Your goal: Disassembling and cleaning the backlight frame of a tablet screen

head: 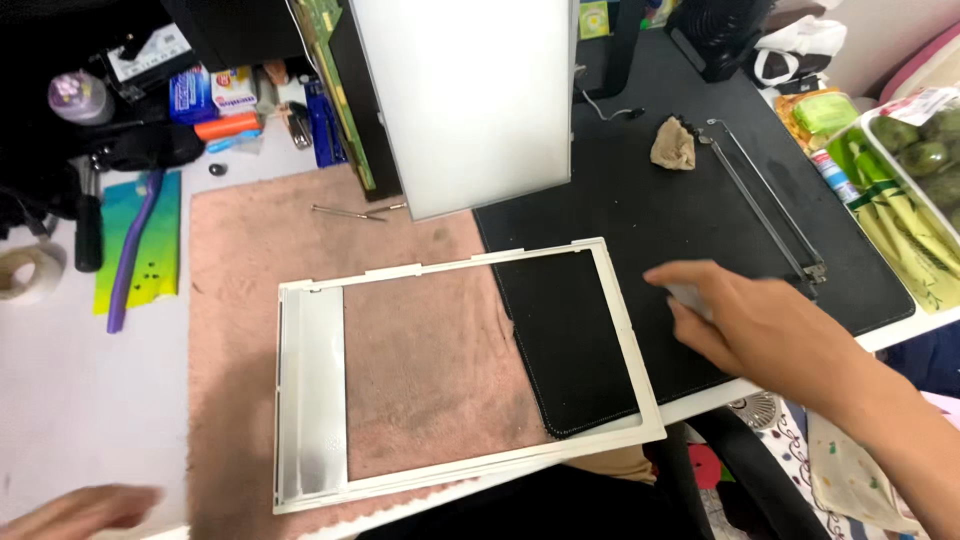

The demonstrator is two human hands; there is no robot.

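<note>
White rectangular frame (455,375) lies flat across the pink towel (250,300) and the black mat (640,200), its near edge close to the table's front edge; a pale strip fills its left end, and the rest is open, showing towel and mat through it. Right hand (760,325) hovers over the mat just beside the frame's right side, fingers stretched leftward and close together, with a small pale thing partly hidden under them; whether they clamp it I cannot tell. Left hand (75,508) sits blurred at the lower left corner on the white table (60,400), well apart from the frame, its fingers too smeared to read. A large white panel (465,100) stands tilted behind the frame. At the back left lie a blue packet (190,92) and a white packet with blue and red print (235,90), with an orange tube (228,126) just below them. A green packet (825,112) lies at the far right, beside a clear tray of green fruit (925,145)
</note>
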